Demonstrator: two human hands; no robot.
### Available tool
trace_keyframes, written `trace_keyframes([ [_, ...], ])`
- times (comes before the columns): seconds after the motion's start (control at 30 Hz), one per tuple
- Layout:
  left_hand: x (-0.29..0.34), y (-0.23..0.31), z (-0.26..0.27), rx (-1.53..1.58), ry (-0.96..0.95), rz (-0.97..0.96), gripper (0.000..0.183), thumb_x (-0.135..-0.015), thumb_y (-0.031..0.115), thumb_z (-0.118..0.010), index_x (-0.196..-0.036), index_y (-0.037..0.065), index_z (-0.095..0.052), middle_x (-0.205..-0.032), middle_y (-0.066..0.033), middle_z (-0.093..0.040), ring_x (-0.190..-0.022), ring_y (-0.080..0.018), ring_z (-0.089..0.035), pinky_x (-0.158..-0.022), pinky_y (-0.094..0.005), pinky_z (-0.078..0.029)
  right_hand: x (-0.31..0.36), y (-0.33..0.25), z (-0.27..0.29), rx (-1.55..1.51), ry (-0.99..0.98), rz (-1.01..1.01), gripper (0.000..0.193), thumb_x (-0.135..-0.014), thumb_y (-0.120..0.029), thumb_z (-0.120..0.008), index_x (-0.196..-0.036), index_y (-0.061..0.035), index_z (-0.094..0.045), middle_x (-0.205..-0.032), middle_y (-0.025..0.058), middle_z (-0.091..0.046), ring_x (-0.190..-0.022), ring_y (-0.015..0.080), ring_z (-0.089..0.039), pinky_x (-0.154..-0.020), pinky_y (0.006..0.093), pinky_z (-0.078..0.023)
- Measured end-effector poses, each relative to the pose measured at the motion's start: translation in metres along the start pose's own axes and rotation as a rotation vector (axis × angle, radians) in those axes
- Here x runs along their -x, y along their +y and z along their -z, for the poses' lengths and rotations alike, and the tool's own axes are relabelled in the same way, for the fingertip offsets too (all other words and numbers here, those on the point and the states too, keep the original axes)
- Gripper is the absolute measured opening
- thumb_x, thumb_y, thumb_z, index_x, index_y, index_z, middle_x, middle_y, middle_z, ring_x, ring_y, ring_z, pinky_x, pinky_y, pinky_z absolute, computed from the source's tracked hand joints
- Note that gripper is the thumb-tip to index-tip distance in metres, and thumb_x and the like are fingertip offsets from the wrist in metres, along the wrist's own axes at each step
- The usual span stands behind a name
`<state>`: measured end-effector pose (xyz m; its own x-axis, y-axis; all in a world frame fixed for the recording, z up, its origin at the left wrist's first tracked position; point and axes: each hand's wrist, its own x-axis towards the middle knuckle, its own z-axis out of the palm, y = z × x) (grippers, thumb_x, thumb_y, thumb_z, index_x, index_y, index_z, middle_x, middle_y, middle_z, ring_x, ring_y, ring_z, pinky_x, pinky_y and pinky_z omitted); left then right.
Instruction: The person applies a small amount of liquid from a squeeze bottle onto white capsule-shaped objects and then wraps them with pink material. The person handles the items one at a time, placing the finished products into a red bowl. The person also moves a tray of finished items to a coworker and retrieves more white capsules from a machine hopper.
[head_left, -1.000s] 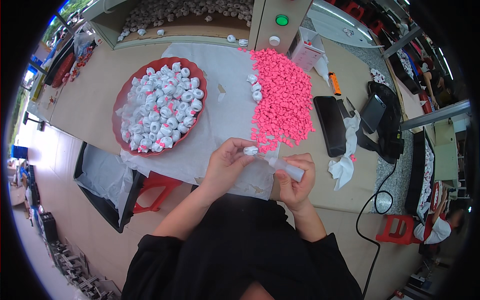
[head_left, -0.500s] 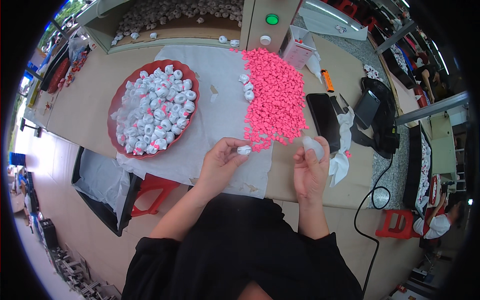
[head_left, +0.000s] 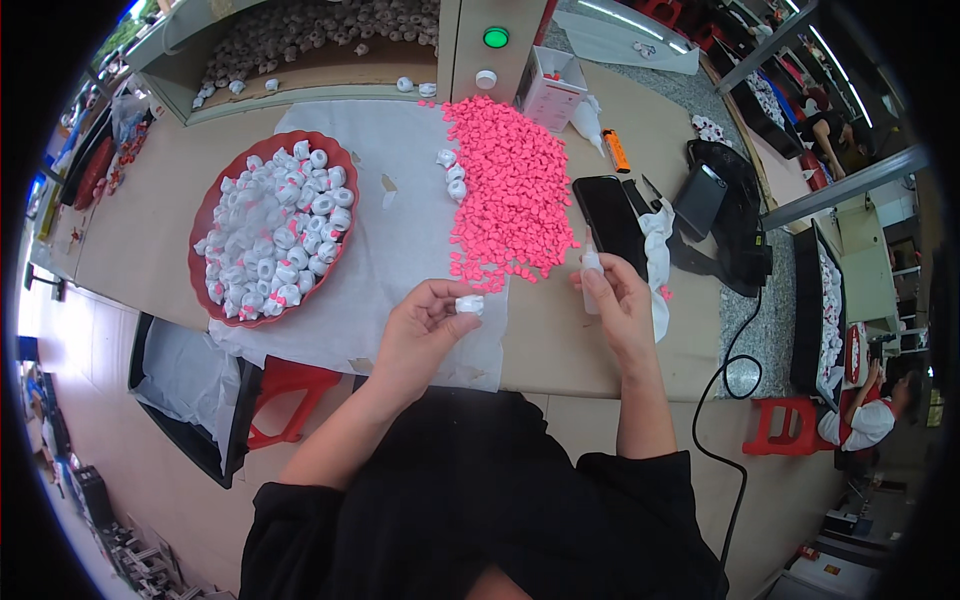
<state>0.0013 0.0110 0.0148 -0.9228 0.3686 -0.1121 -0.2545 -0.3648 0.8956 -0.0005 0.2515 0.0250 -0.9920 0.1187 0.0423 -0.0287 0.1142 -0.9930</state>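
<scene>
My left hand (head_left: 424, 327) pinches a small white rounded piece (head_left: 469, 305) between thumb and fingers, just below the pink pile. In my right hand (head_left: 622, 304) is a small translucent squeeze bottle (head_left: 591, 284), held upright with its nozzle up. A broad spread of small pink pieces (head_left: 510, 190) lies ahead of both hands, partly on a white sheet (head_left: 395, 240). Along its left edge sit a few white pieces (head_left: 456, 188) in a row. To the left, a red scalloped tray (head_left: 203, 215) is heaped with similar white pieces, several with pink bits on them.
A box-like cabinet (head_left: 458, 50) with a green light stands at the back. Right of the pile lie a black phone (head_left: 609, 215), an orange lighter (head_left: 616, 151), another squeeze bottle (head_left: 588, 122), a white box (head_left: 550, 88) and a black bag (head_left: 735, 240). Below the table's left is a black bin (head_left: 238, 420).
The squeeze bottle in my right hand has turned from tilted to nozzle-up. The white piece in my left hand has turned slightly. The whole view has shifted, moving the table leftward.
</scene>
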Motion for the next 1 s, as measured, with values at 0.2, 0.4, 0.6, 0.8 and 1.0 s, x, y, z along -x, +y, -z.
trace_keyframes([
  [0.2,-0.006,-0.016,0.004,0.018,0.022,-0.013,0.023,-0.082,0.0,-0.057,-0.104,0.0,-0.048,-0.104,-0.0091,-0.056,-0.092,-0.0134,-0.053,-0.081,-0.0292,-0.046,-0.005,0.0,-0.014,0.469,0.05,0.158,0.014,-0.075,-0.009,-0.063,-0.085,-0.0002,-0.061,-0.076,0.0092,-0.059,-0.069,0.0187,-0.058,-0.061,0.0292,-0.044],
  [0.4,-0.005,-0.016,0.006,-0.002,0.01,-0.021,0.024,-0.082,-0.002,-0.057,-0.104,0.0,-0.049,-0.101,-0.0075,-0.056,-0.089,-0.0112,-0.053,-0.077,-0.0259,-0.046,-0.013,0.007,-0.026,0.811,0.037,0.333,0.013,-0.074,-0.011,-0.063,-0.082,-0.0009,-0.063,-0.072,0.0123,-0.057,-0.067,0.0274,-0.058,-0.06,0.0332,-0.044],
  [0.6,-0.003,-0.012,0.005,0.018,-0.002,-0.015,0.026,-0.08,-0.005,-0.057,-0.105,0.0,-0.05,-0.095,-0.0039,-0.057,-0.081,-0.0071,-0.053,-0.071,-0.0222,-0.046,-0.01,0.003,-0.029,0.802,-0.041,0.311,0.012,-0.074,-0.009,-0.063,-0.083,-0.0008,-0.062,-0.076,0.0124,-0.059,-0.067,0.0264,-0.059,-0.063,0.0322,-0.045],
  [0.8,-0.003,-0.013,0.008,-0.006,-0.051,-0.035,0.025,-0.082,-0.005,-0.055,-0.106,-0.001,-0.05,-0.097,-0.0054,-0.056,-0.084,-0.0094,-0.054,-0.073,-0.0235,-0.046,0.008,-0.007,-0.035,0.319,-0.086,0.211,0.009,-0.074,-0.006,-0.065,-0.08,-0.0002,-0.062,-0.077,0.0095,-0.062,-0.068,0.0181,-0.06,-0.061,0.0279,-0.045],
  [1.0,0.0,-0.014,0.008,-0.061,-0.116,-0.039,0.023,-0.086,-0.003,-0.05,-0.109,-0.001,-0.049,-0.1,-0.0078,-0.056,-0.088,-0.0119,-0.055,-0.077,-0.0246,-0.047,0.022,-0.005,-0.061,0.07,-0.24,0.126,0.015,-0.075,0.002,-0.066,-0.085,0.0009,-0.055,-0.075,0.0049,-0.061,-0.071,0.0086,-0.058,-0.064,0.0207,-0.047],
])
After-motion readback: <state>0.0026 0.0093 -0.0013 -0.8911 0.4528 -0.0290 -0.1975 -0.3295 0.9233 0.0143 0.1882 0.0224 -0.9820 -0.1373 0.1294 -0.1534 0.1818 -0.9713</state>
